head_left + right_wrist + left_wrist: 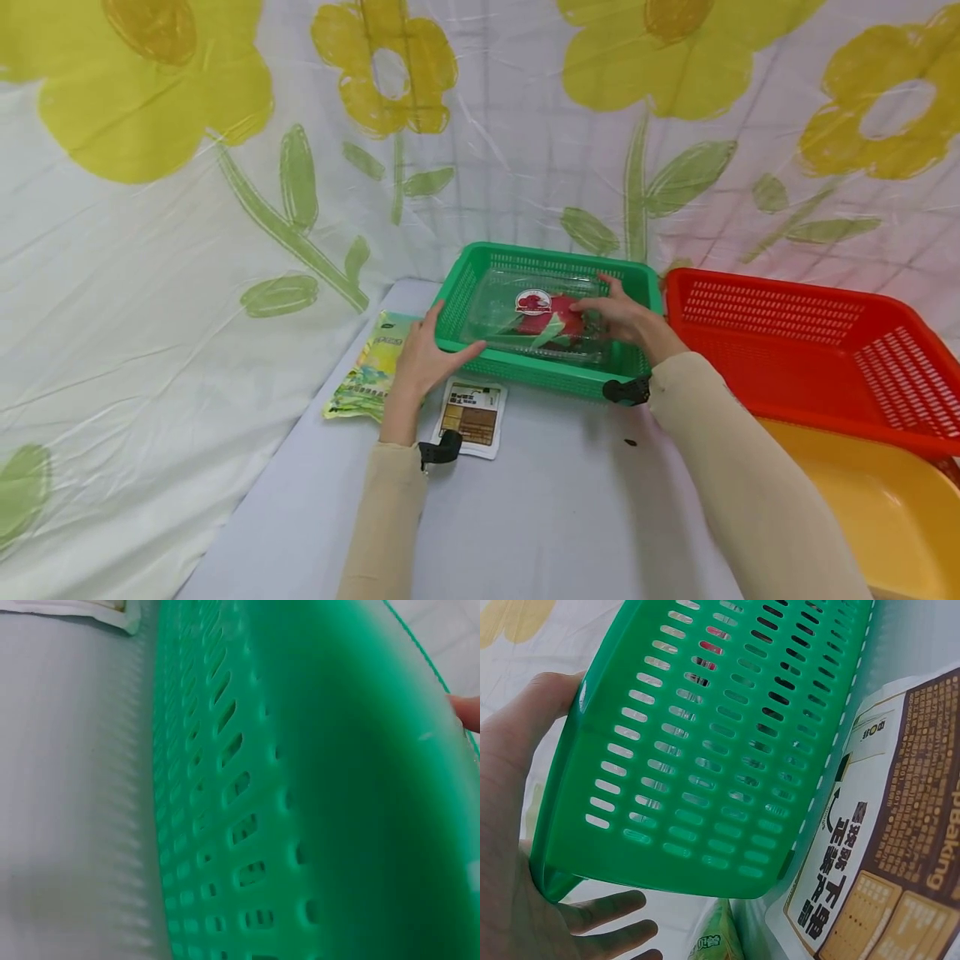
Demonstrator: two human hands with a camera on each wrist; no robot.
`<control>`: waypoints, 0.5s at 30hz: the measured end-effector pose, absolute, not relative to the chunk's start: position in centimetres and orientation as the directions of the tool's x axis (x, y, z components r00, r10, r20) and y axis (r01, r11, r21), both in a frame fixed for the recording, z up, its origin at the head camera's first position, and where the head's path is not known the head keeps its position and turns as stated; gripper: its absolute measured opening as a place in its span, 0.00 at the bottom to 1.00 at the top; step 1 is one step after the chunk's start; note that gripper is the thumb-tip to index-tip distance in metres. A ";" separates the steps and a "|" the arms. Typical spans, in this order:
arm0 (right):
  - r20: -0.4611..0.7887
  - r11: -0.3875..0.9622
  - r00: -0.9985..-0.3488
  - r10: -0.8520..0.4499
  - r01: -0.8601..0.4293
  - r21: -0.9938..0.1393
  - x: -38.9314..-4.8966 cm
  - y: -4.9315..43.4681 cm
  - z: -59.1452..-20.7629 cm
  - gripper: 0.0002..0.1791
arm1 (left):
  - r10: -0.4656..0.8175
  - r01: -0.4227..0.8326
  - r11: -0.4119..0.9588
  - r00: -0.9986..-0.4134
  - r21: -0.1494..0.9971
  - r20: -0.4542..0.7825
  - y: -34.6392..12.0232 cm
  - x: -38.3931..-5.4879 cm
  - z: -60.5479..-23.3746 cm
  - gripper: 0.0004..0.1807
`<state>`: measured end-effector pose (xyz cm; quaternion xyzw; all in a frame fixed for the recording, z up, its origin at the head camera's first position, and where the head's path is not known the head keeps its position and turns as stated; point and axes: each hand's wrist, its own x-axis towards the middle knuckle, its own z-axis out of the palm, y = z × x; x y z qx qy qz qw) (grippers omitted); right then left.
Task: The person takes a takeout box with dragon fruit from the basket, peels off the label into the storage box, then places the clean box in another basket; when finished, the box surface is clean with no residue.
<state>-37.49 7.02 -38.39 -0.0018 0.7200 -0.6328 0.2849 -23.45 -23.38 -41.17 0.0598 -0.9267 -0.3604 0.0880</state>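
Far left: white curtain (187,242) printed with yellow flowers, running behind the whole work area. Next, yellow-green packet (367,371) lying on pale table (525,525), partly behind the left hand (423,362). Left hand is at the near left corner of green basket (555,377): thumb and fingers well apart, fingers mostly straight, straddling the corner. Left wrist view confirms contact at the rim; no closed grip there. Black device (441,450) on that wrist.

Just right of it, white packet (472,417) with brown panels lies flat, near the basket's front wall.

Centre: clear container (495,292) sits inside the basket, round label (533,302) on top. Red item with green leaf-like parts (566,321) shows through the clear plastic; inside or beneath, cannot tell.

Right hand (626,317) reaches over the basket's right side onto the container's right end, thumb and forefinger apart. Whether it clamps the container: cannot tell; right wrist view gives mostly blurred green wall and one fingertip.

Right: small dark speck (631,442) on the table, then red basket (780,375) beside the green one, yellow basin (870,500) nearer the person.
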 end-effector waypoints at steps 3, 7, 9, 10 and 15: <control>-0.424 0.200 -0.827 -0.370 0.375 -0.905 -37.5 6.8 -38.5 0.54 | -0.172 -0.047 0.734 -0.978 0.678 0.119 -23.5 -23.5 -41.2 0.60; -0.433 0.203 -0.819 -0.376 0.383 -0.901 -37.4 6.6 -38.4 0.54 | -0.169 -0.044 0.729 -0.979 0.683 0.118 -23.5 -23.4 -41.2 0.60; -0.436 0.195 -0.816 -0.381 0.390 -0.900 -37.3 6.6 -38.3 0.54 | -0.170 -0.044 0.728 -0.978 0.685 0.118 -23.5 -23.3 -41.1 0.60; -0.439 0.186 -0.811 -0.386 0.398 -0.898 -37.3 6.5 -38.3 0.54 | -0.172 -0.044 0.726 -0.978 0.686 0.119 -23.5 -23.4 -41.1 0.60; -0.467 0.162 -0.792 -0.393 0.440 -0.883 -37.4 6.5 -38.2 0.54 | -0.172 -0.050 0.725 -0.979 0.687 0.110 -23.5 -23.4 -41.0 0.60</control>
